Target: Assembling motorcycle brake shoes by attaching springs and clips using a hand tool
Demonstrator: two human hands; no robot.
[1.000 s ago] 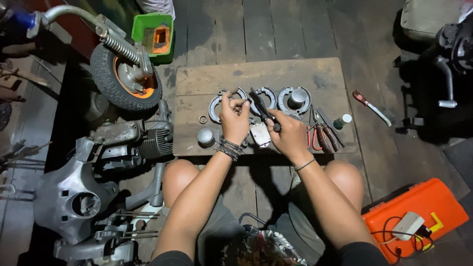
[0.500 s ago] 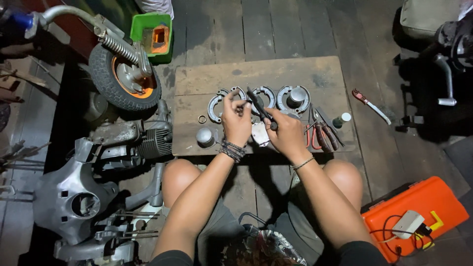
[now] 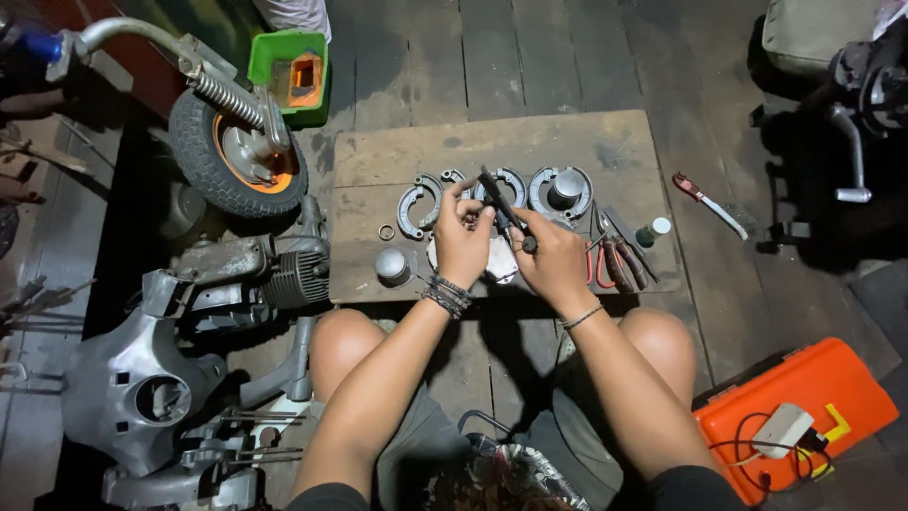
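Note:
My left hand [image 3: 462,238] pinches a small metal part over a wooden board [image 3: 586,142] laid on the floor. A dark slim hand tool [image 3: 502,205] is gripped in my right hand [image 3: 550,257], its tip angled up toward the left hand's fingers. On the board behind my hands lie curved brake shoes [image 3: 413,206] and a round metal hub part [image 3: 562,189]. A small metal cap [image 3: 392,265] and a ring [image 3: 386,232] sit left of my left hand. A pale plate [image 3: 499,260] shows between my hands.
Red-handled pliers [image 3: 615,263] and a small bottle [image 3: 653,231] lie right of my hands. A scooter wheel with fork [image 3: 236,156], an engine [image 3: 274,274] and a grey body shell [image 3: 123,388] fill the left. An orange case [image 3: 794,416] sits at right; a green tub [image 3: 291,76] behind.
Both hands have stayed over the board; the tool in my right hand has tilted slightly and the left hand's fingers have shifted on the small part.

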